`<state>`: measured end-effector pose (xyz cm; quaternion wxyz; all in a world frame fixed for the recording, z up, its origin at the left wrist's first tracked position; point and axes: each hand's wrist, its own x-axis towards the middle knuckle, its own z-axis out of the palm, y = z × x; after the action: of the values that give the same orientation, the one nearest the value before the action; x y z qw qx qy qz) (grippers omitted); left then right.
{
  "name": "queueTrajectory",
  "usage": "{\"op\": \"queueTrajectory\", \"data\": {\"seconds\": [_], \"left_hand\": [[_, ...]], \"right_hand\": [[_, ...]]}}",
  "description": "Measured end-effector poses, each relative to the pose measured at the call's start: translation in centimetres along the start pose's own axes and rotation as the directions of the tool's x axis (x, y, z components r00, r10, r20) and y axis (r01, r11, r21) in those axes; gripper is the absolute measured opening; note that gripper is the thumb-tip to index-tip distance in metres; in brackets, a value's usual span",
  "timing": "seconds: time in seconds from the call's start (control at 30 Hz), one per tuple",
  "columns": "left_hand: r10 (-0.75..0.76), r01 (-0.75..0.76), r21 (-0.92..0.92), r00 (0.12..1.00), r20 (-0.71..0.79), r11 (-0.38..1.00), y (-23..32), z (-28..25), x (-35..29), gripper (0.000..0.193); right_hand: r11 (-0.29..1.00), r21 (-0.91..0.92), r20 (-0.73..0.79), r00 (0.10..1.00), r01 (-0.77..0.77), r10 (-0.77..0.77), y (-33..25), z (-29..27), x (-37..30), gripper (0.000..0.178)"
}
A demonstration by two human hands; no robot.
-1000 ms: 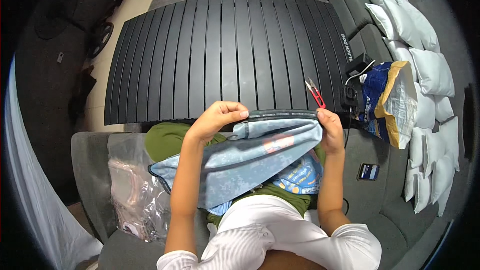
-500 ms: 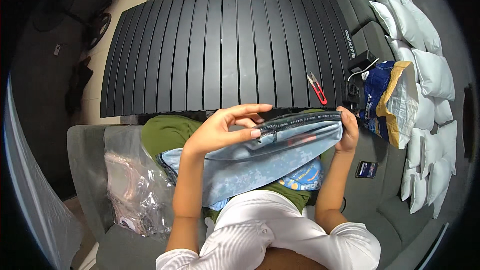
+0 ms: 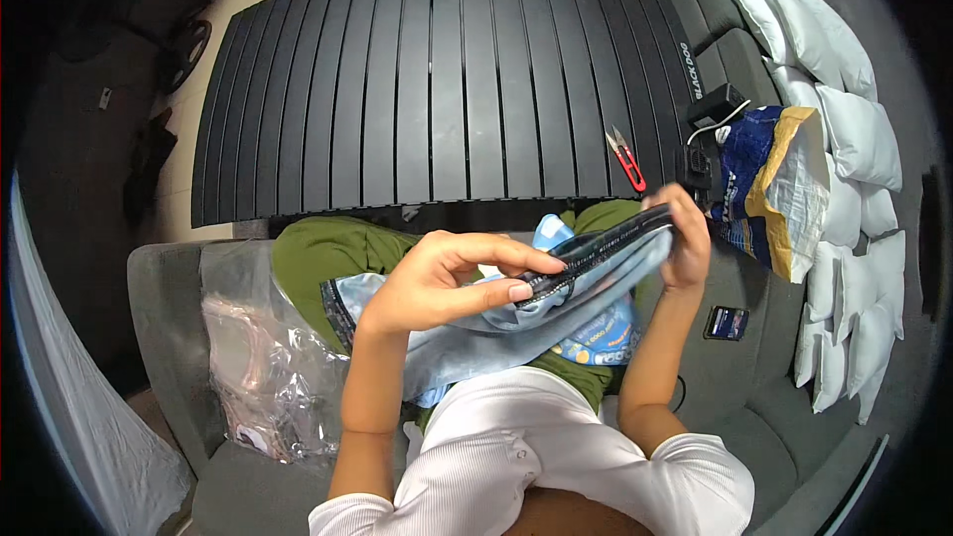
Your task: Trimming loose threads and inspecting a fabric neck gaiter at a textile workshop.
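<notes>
A light blue patterned garment (image 3: 476,337) with a black lettered band (image 3: 615,240) lies across my lap, its upper edge lifted between my hands. My left hand (image 3: 447,283) pinches the near end of the band between thumb and fingers. At the band's far right end, my right hand (image 3: 685,238) is closed round the cloth and slightly blurred by motion. The fabric sags in folds between them. A bright blue printed piece (image 3: 604,335) shows beneath it on my right thigh. A small light blue bit of cloth (image 3: 552,231) sticks up behind the band.
Red-handled thread snips (image 3: 627,163) lie on the black slatted table (image 3: 447,89) ahead. To the right are a blue and yellow bag (image 3: 784,189), a black charger (image 3: 717,105), a phone (image 3: 727,323) and white pillows (image 3: 854,139). Clear-bagged items (image 3: 268,377) sit at left.
My right hand has moved up, tilting the band upward at its right end. My left thumb and fingers have come together on the band. The cloth is more bunched.
</notes>
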<state>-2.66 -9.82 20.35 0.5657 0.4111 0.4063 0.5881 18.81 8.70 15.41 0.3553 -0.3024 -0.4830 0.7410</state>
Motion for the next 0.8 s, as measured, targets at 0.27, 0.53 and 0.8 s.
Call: {"op": "queueTrajectory", "data": {"seconds": [0.27,0.53,0.8], "left_hand": [[-0.089,0.067,-0.136,0.982,-0.166,0.988,1.0,2.9,0.0,0.056],[0.041,0.011,0.221,0.972,-0.232,0.975,0.9,4.1,-0.5,0.05],[0.021,0.092,0.353,0.952,-0.306,0.931,1.1,4.5,-0.4,0.038]], "right_hand": [[0.727,-0.445,0.193,0.849,0.523,-0.492,-2.8,6.3,-3.8,0.026],[0.602,-0.587,0.401,0.84,0.541,-0.365,-3.3,9.3,-4.5,0.019],[0.591,-0.576,0.393,0.825,0.565,-0.406,-3.1,9.1,-4.4,0.014]]}}
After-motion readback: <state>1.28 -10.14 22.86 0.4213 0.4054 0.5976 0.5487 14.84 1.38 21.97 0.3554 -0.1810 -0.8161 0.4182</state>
